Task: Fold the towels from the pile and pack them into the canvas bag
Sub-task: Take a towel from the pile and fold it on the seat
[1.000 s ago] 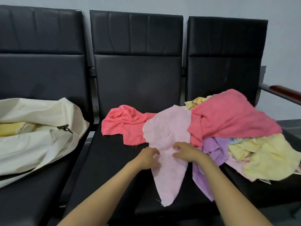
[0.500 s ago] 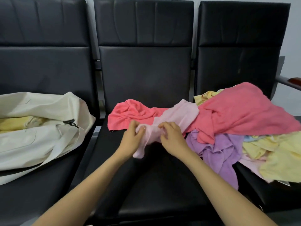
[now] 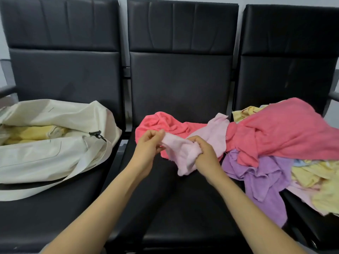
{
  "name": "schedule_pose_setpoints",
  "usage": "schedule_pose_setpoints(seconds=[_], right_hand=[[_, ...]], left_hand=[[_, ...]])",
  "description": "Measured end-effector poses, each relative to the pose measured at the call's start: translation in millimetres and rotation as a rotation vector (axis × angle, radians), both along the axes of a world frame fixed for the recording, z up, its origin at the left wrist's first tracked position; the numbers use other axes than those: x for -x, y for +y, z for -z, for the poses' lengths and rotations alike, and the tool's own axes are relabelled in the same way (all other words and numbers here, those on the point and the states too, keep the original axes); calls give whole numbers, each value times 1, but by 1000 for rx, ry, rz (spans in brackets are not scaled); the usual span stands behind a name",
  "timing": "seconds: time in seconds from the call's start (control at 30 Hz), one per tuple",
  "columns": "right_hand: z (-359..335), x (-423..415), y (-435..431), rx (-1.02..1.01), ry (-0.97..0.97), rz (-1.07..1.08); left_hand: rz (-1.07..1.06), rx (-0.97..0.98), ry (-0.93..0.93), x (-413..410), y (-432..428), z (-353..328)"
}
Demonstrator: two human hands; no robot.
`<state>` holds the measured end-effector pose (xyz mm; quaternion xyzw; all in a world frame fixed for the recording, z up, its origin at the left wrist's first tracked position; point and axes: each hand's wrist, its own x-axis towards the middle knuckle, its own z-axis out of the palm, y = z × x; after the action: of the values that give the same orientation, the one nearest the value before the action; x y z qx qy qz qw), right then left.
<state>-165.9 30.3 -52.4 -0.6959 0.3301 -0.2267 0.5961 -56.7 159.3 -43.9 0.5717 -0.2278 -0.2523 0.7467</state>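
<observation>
Your left hand [image 3: 149,143] and right hand [image 3: 204,153] both hold the pale pink towel [image 3: 183,153]. The left pinches one end between thumb and curled fingers, and the right has its fingers curled round a bunched fold. The hands sit near each other, joined by a short span of cloth, and are raised above the middle seat [image 3: 174,208]. Judgement: you hold the cloth off the seat to hunt for an edge or corner, since it is crumpled and cannot be folded until drawn flat. A loose flap hangs below the right hand. The far end trails right and away onto the coral towel [image 3: 284,132] at the edge of the pile [image 3: 302,149], so the towel is not yet free of it. Pose: both forearms come in from the near edge and converge over the middle seat, wrists roughly level. Outward right: the pile covers the right seat [image 3: 311,230] and spills onto the middle one, with coral on top, a purple towel [image 3: 260,173] beneath and yellow towels [image 3: 315,175] furthest right. Outward left: the canvas bag [image 3: 55,153] lies slumped on the left seat [image 3: 45,217], its mouth gaping, with yellow cloth [image 3: 33,133] showing inside. Judgement: with the bag one seat over, the middle seat serves as folding surface between supply and destination.
</observation>
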Motion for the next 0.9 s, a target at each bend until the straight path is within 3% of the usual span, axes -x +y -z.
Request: schedule_pose_setpoints(seconds=[0.07,0.17,0.3,0.4,0.5,0.57,0.67,0.73,0.8,0.87,0.9], right_hand=[[-6,5,-15,-72,98,33],[3,16,-31,67,2,16],[9,21,-41,-354,-191,81],[7,27,-52,-510,-305,122],[4,36,-64,-601,-338,185],[6,39,-69,-452,-229,237],[8,38,-70,-217,-123,251],[3,39,-69,-281,-200,180],[-3,45,-66,-316,-342,74],[-13,53,-55,-66,-308,-82],[-13,57,-48,94,-224,-165]], left_hand=[[-91,-95,-99,-7,2,1],[-158,-293,-302,-12,5,6],[170,-219,-111,0,3,-1],[505,-508,-339,-1,11,-5],[534,-777,-544,-13,18,1],[403,-680,-538,-13,19,4],[224,-367,-419,-5,15,-2],[188,-285,-410,-2,13,-8],[74,-455,-592,-7,12,-5],[-24,-771,-842,-13,16,0],[46,-799,-867,-14,17,5]])
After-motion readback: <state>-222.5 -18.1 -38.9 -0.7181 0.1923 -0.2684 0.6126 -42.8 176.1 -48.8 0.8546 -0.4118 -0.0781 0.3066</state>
